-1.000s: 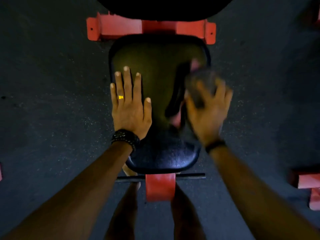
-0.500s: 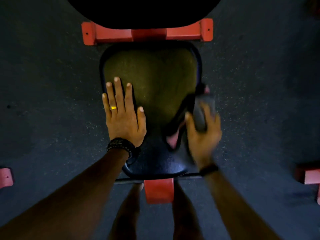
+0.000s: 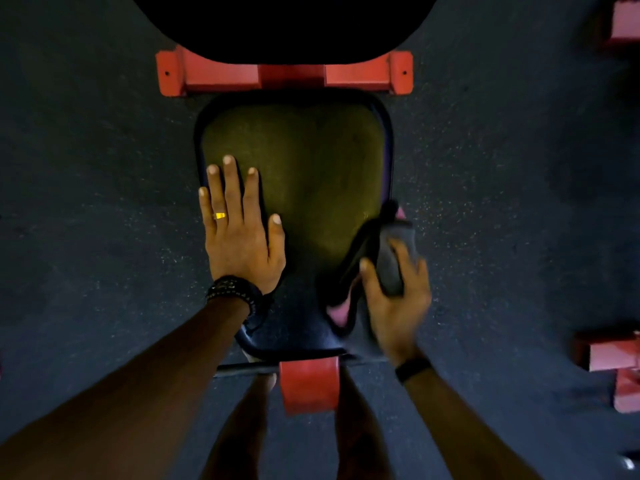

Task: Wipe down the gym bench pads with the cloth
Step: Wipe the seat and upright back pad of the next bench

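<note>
A dark seat pad [image 3: 311,174] of a red-framed gym bench lies below me, wider at the far end. My left hand [image 3: 239,226] rests flat on the pad's left edge, fingers straight, a ring on one finger. My right hand [image 3: 394,299] grips a dark grey cloth [image 3: 391,261] with a pink underside at the pad's right edge, near its narrow end. Part of the cloth hangs over the pad's side. A second black pad [image 3: 284,22] fills the top of the view.
Red frame crossbar [image 3: 284,76] sits between the two pads, and a red post [image 3: 308,386] with a thin black bar stands at the near end between my legs. More red frame parts [image 3: 609,362] lie at the right on the dark speckled floor.
My right hand has dragged the cloth back along the pad's right edge toward the narrow near end. My left hand has stayed flat on the left edge.
</note>
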